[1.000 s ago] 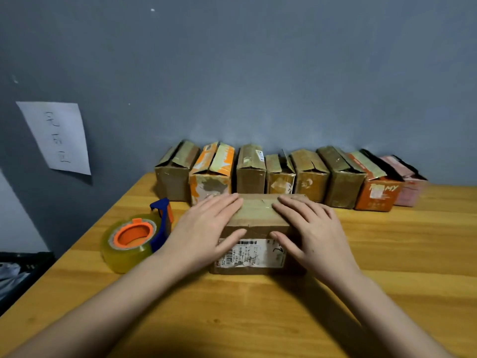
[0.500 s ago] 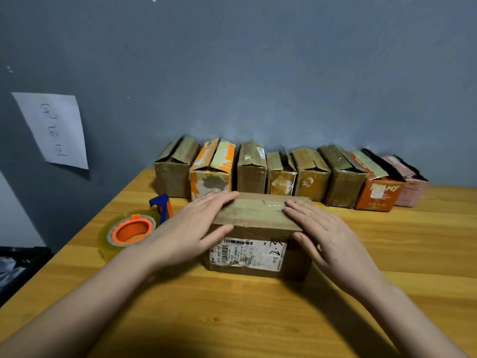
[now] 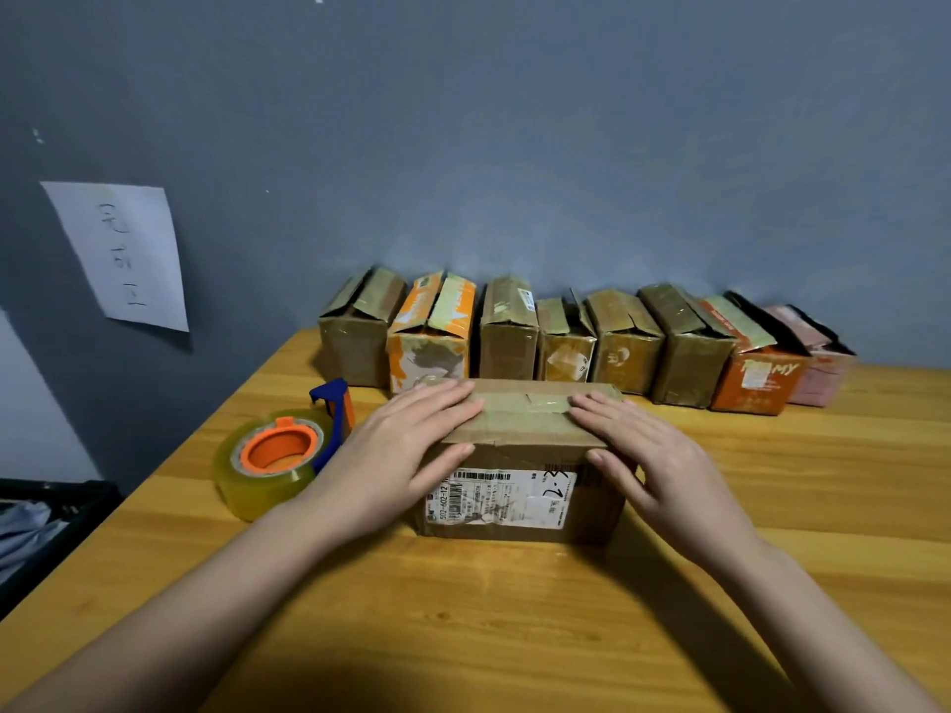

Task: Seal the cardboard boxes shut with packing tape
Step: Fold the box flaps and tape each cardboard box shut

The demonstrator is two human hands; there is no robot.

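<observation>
- While both hands press flat on the shipping box (image 3: 520, 455), left hand (image 3: 406, 450) and right hand (image 3: 653, 455) lie with fingers straight, grasping nothing, holding its top flaps down.
- Judged step: flaps closed, tape not yet laid; next calls for one hand to fetch the tape dispenser (image 3: 283, 455) just left of the box.
- Eight more boxes (image 3: 514, 337) line the back, flaps loose.
- Wooden table (image 3: 514, 635); grey wall (image 3: 514, 146) with a handwritten paper note (image 3: 121, 254).

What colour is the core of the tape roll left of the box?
Orange: the core of the clear yellowish tape roll, in the head view.
</observation>
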